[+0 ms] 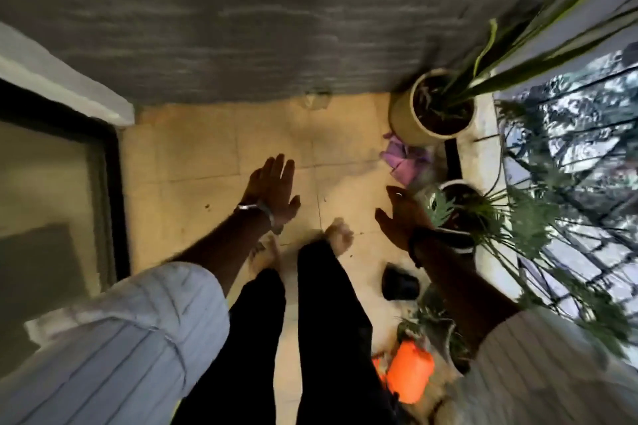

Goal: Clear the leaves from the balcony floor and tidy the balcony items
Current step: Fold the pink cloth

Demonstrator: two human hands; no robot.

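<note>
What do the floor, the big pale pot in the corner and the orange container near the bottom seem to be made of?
Floor: beige tiles, probably ceramic or stone, matte; grout lines show. Pale pot: likely ceramic or cement, thick smooth rim, dull finish; blur leaves it open. Orange container: looks like plastic, bright uniform colour with a soft sheen.

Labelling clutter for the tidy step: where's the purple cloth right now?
Head view, right of centre: the purple cloth lies crumpled on the floor tiles, at the foot of the large cream pot, beyond the open right hand.
</note>
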